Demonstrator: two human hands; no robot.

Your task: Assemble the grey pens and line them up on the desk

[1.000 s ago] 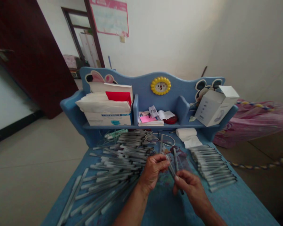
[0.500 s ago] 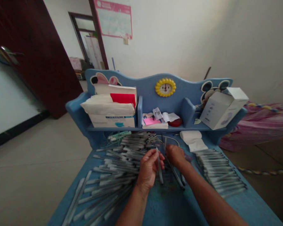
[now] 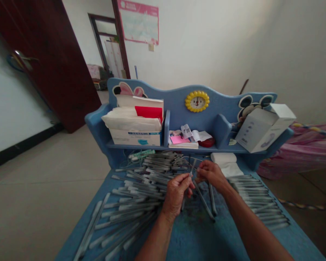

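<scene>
My left hand [image 3: 178, 192] is closed around a slim translucent pen [image 3: 183, 204], its pale tip poking up above the thumb. Close by on the right, my right hand [image 3: 210, 174] has thumb and fingers pinched together; whatever is between them is too small to make out. Beneath the hands, two dark-ended pens [image 3: 205, 203] lie apart on the blue desk [image 3: 195, 241]. A large loose heap of similar pens [image 3: 136, 197] spreads to the left of my left hand. On the right, more pens [image 3: 260, 201] lie side by side in a neat row.
A white paper roll [image 3: 224, 158] sits behind the row. Along the back runs a blue shelf [image 3: 203, 87] with a yellow clock [image 3: 197, 101], a box of papers [image 3: 136, 127], notepads [image 3: 183, 143] and a white carton [image 3: 264, 127]. Thin cord lies behind the heap.
My right hand has turned from a fist into a pinch near the pen tip. The pen in my left hand has tilted, and its lower end shows less. The view has shifted slightly.
</scene>
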